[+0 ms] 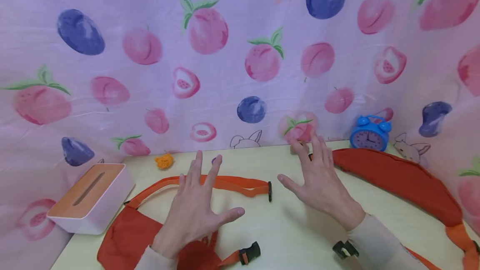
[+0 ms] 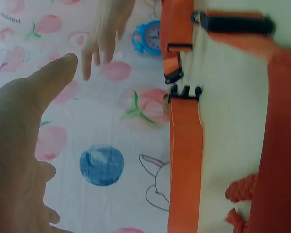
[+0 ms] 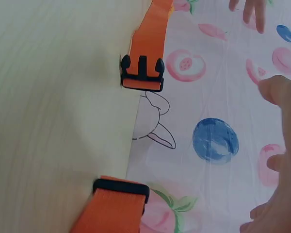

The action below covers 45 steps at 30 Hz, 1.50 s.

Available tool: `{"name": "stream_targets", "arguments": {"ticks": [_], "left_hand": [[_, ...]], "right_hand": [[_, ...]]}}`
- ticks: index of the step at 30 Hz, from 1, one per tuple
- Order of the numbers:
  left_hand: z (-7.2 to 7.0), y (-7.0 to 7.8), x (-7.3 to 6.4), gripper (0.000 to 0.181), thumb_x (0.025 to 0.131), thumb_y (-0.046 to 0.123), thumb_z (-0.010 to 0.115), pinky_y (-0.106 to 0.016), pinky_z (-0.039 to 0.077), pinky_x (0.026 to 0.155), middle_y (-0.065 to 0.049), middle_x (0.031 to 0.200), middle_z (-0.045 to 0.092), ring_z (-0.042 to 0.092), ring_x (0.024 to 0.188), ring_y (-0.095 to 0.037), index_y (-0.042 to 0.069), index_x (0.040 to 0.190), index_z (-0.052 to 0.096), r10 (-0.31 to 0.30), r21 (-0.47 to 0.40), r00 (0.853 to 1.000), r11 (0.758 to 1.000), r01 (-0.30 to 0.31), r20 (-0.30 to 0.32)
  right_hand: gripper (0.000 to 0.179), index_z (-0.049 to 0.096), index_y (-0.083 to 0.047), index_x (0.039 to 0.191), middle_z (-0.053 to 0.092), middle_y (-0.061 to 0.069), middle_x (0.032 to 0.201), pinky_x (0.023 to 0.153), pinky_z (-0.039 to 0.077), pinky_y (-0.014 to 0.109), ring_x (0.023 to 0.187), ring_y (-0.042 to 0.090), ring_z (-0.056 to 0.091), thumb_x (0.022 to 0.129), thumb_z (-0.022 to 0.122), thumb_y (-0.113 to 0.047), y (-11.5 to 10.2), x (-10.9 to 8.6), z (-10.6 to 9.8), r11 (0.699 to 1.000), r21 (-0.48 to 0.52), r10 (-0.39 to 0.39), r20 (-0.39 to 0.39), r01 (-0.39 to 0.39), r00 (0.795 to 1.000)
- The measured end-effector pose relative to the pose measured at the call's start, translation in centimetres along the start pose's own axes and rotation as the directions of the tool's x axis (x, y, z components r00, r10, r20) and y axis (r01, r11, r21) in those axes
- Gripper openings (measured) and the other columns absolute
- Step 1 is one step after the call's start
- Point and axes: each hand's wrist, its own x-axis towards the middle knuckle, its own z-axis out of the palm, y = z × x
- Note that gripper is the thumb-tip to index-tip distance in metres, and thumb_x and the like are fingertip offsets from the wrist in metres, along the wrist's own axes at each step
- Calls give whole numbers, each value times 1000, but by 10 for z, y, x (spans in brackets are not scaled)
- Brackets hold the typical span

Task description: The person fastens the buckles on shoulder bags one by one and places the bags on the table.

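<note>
My left hand (image 1: 193, 209) is held with fingers spread above a rust-red bag (image 1: 129, 236) at the left of the table. An orange strap (image 1: 240, 185) runs from that bag behind the hand and ends in a black prong buckle (image 3: 142, 73). Below the hand lies a black buckle (image 1: 250, 253) on a short strap. My right hand (image 1: 324, 182) also hovers with fingers apart, holding nothing. Beside it, on the right, lies a rust-red waist bag (image 1: 397, 174). Fingers of the right hand partly hide a small brown object (image 1: 296, 148).
A blue alarm clock (image 1: 370, 133) stands at the back right. At the left is a white tissue box (image 1: 101, 213) with a wood-coloured lid (image 1: 84, 188). A small orange toy (image 1: 164, 161) lies near the back edge. Fruit-patterned cloth (image 1: 225, 74) hangs behind the table (image 1: 285, 236).
</note>
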Motion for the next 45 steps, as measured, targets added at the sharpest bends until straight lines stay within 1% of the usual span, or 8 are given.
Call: {"name": "stream_targets", "arguments": {"ticks": [5,9,13,18,25,31,37,45], "left_hand": [[-5,11,-11,118,85,96,64,-68,53,112,-3,187,16,55,151,-40,45,178,12,25,-117,1000,993,-25,2],[-5,17,-25,104,86,92,68,-59,58,107,17,174,38,58,146,-19,47,173,30,53,-259,998,964,-55,-16],[1,21,-37,88,85,86,76,-53,58,110,29,155,50,57,140,-8,52,160,45,25,-397,997,918,6,74],[18,21,-45,78,87,72,86,-55,57,110,21,148,60,61,136,-18,43,153,56,36,-509,971,856,91,234],[39,13,-45,60,92,42,94,-46,58,109,6,143,71,68,129,-24,35,144,65,140,-698,951,710,97,274],[50,10,-44,63,87,41,99,-43,57,108,8,138,73,68,128,-22,30,141,69,144,-715,941,687,128,307],[57,6,-41,54,87,35,99,-46,55,104,10,130,74,65,125,-23,29,133,72,130,-726,894,638,255,428],[67,-1,-44,44,90,27,97,-34,55,103,4,127,76,67,121,-25,25,128,75,219,-795,884,559,234,414]], "right_hand": [[95,26,-23,176,24,14,180,114,44,79,161,42,32,101,82,-41,0,5,4,976,214,-30,-4,30,1000],[98,28,-22,176,36,8,176,118,45,74,156,37,44,100,85,-40,-1,8,10,942,333,-35,-1,34,999],[98,29,-25,175,38,6,175,123,44,65,158,37,44,98,88,-37,-2,9,14,890,456,-33,25,18,999],[95,36,-23,173,41,3,174,127,39,51,160,32,44,96,92,-30,1,10,22,818,575,-37,38,9,999],[92,42,-25,169,49,-1,171,128,40,50,158,28,48,94,94,-31,5,8,33,740,672,-8,72,-43,997],[90,43,-25,169,51,0,170,128,40,49,158,28,49,94,93,-29,9,7,43,677,729,-3,145,-105,989],[85,44,-22,167,53,8,167,127,41,51,158,35,49,96,91,-20,13,6,54,585,795,-22,213,-161,977],[78,49,-22,164,55,8,166,127,41,51,156,34,52,98,89,-16,17,3,64,550,806,-41,287,-218,957]]}}
